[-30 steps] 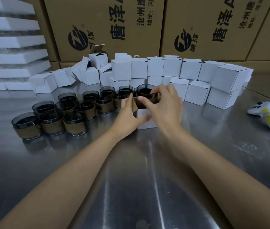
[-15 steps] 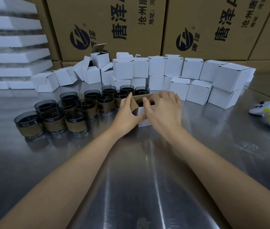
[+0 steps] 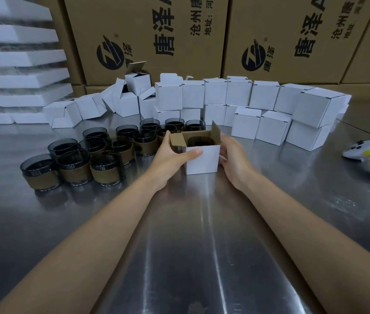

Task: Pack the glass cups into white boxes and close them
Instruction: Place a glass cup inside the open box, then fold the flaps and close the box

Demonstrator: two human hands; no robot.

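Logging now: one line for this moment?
glass cup: inside white box | flaps: open | left hand: grips box | right hand: holds box

You are facing an open white box (image 3: 202, 162) standing upright, brown flaps (image 3: 178, 139) raised, a dark glass cup (image 3: 201, 141) sitting inside it, banded cups (image 3: 75, 168) clustering left, closed boxes (image 3: 263, 96) stacking behind.

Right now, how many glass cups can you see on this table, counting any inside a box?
14. Thirteen glass cups stand clustered on the steel table left of the open box; one more cup sits inside that box. Others may be hidden behind them.
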